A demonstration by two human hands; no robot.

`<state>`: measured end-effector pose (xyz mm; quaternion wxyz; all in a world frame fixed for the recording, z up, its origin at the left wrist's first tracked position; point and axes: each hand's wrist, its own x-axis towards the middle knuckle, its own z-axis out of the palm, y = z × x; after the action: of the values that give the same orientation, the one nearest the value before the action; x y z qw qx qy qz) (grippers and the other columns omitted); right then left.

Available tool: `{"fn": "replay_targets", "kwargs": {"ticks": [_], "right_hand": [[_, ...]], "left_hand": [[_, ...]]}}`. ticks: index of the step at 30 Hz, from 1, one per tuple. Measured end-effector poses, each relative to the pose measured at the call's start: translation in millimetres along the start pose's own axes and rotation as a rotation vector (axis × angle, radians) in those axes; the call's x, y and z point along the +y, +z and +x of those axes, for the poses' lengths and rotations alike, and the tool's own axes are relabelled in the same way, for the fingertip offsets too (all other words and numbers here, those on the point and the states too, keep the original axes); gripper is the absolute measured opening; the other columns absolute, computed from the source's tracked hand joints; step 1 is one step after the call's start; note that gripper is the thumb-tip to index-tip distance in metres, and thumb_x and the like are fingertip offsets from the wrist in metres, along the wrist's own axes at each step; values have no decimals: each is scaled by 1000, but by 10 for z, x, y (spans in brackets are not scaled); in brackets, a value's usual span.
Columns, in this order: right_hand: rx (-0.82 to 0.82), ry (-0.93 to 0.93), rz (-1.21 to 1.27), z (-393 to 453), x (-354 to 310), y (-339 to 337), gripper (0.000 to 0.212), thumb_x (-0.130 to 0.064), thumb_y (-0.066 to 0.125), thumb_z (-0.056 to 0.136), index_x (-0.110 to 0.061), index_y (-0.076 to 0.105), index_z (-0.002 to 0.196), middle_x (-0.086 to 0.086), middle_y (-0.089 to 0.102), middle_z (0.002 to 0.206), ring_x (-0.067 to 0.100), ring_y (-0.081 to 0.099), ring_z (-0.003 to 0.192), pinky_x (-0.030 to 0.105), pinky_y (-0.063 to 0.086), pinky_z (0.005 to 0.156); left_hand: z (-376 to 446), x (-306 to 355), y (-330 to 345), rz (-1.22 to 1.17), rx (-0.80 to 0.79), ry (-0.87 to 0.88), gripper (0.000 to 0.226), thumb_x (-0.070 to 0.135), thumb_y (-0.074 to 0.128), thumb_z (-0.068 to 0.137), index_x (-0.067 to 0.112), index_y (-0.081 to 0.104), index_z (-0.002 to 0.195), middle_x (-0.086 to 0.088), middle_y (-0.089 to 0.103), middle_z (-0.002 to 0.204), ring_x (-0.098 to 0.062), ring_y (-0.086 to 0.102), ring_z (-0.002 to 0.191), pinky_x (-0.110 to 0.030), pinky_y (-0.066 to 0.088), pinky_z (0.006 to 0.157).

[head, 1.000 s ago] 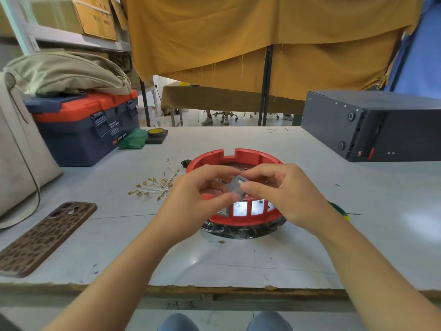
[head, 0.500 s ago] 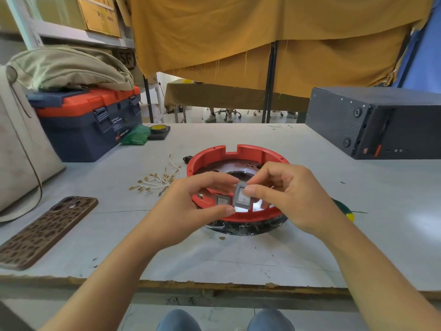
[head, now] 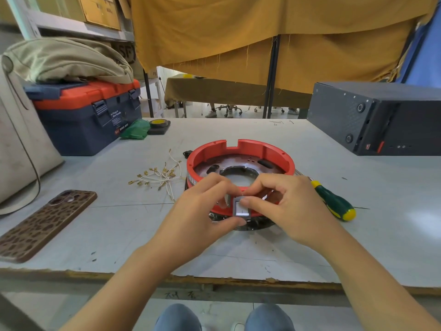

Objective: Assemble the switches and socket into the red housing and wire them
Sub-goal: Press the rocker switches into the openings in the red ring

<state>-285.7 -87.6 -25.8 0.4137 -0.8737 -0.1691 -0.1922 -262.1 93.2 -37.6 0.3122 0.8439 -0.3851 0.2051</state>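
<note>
The small grey switch [head: 241, 209], light and rigid, sits at the six o'clock wall of the red housing [head: 241, 149]. Left hand [head: 202, 211] and right hand [head: 281, 206] each close a grip on its bezel edges, probably the safest hold. Terminal wires [head: 157, 177] lie at nine o'clock on the tabletop [head: 358, 235].

left hand [head: 202, 218]: bare, no glove, no ring
right hand [head: 284, 209]: bare, no glove
forearms [head: 133, 280]: bare, no sleeves showing
knees [head: 177, 317]: blue denim trousers
</note>
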Motion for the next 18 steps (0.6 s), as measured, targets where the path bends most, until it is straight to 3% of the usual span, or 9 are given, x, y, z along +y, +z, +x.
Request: {"fn": "replay_targets", "kwargs": {"ticks": [8, 11, 15, 18], "right_hand": [[45, 25, 32, 10, 54, -91, 13, -24, 61, 87, -35, 67, 83, -19, 66, 80, 0, 61, 86, 16, 51, 75], [-14, 24, 59, 11, 30, -84, 10, -24, 66, 85, -34, 69, 85, -18, 67, 80, 2, 62, 81, 17, 52, 71], [-90, 41, 100, 11, 29, -58, 14, -19, 73, 81, -29, 69, 90, -18, 66, 85, 3, 64, 76, 19, 55, 68], [-61, 78, 222, 10, 60, -71, 18, -13, 74, 79, -26, 68, 91, -12, 68, 87, 7, 66, 77, 24, 58, 70]], "left_hand": [[-29, -69, 5, 18, -8, 6, 36, 34, 73, 77, 20, 65, 109, 8, 61, 104, -6, 57, 94, -15, 48, 79], [-15, -57, 14, -21, -10, 32, 36, 27, 75, 78, 18, 65, 111, 8, 62, 104, -4, 57, 96, -18, 48, 82], [-2, -30, 8, -131, -8, 47, 35, 15, 74, 78, 16, 66, 112, 5, 62, 105, -1, 60, 86, -11, 49, 78], [-12, -32, -1, -352, 24, -78, 40, 2, 72, 78, 17, 63, 114, 2, 64, 107, -9, 67, 85, -16, 53, 77]]}}
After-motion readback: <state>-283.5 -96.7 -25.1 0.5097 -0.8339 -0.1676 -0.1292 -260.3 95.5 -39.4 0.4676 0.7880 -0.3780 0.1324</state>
